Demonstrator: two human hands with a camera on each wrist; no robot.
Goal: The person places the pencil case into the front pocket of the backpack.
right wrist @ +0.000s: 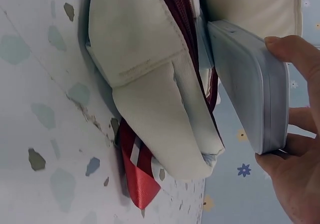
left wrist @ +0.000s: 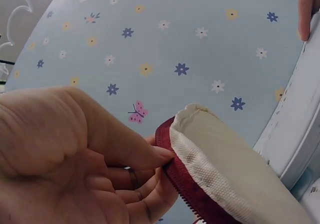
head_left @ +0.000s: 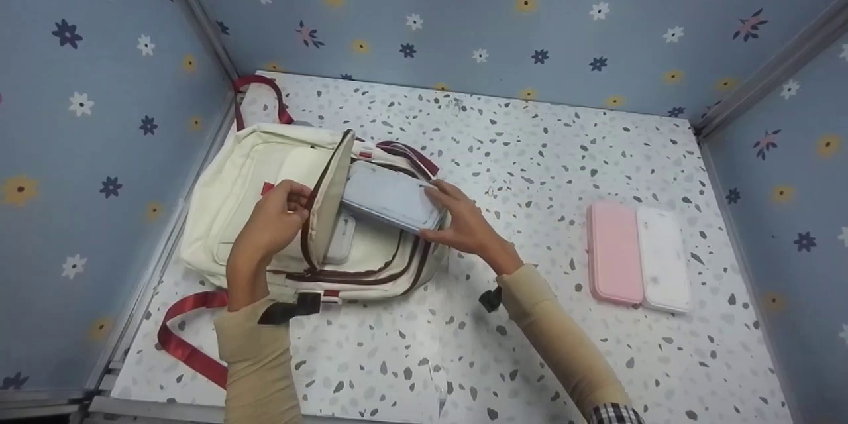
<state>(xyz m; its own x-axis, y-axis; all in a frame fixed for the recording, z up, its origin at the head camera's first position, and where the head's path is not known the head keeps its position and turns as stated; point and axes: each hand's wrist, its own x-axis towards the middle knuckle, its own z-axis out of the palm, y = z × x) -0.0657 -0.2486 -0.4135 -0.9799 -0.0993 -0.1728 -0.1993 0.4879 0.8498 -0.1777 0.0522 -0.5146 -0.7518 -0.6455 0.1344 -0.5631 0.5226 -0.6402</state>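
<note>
A cream backpack with dark red zips lies on its back, its front flap raised. My left hand pinches the flap's zip edge between thumb and fingers, clearly seen in the left wrist view on the red zip tape. With my right hand I grip the right end of a pale blue flat case, which tilts over the opened compartment; its far end is behind the flap. In the right wrist view the case sits between thumb and fingers. Another pale case shows inside the compartment, partly hidden.
A pink case and a white case lie side by side on the right of the speckled table. Red straps spread from the bag. Flower-patterned panels close off the back and sides.
</note>
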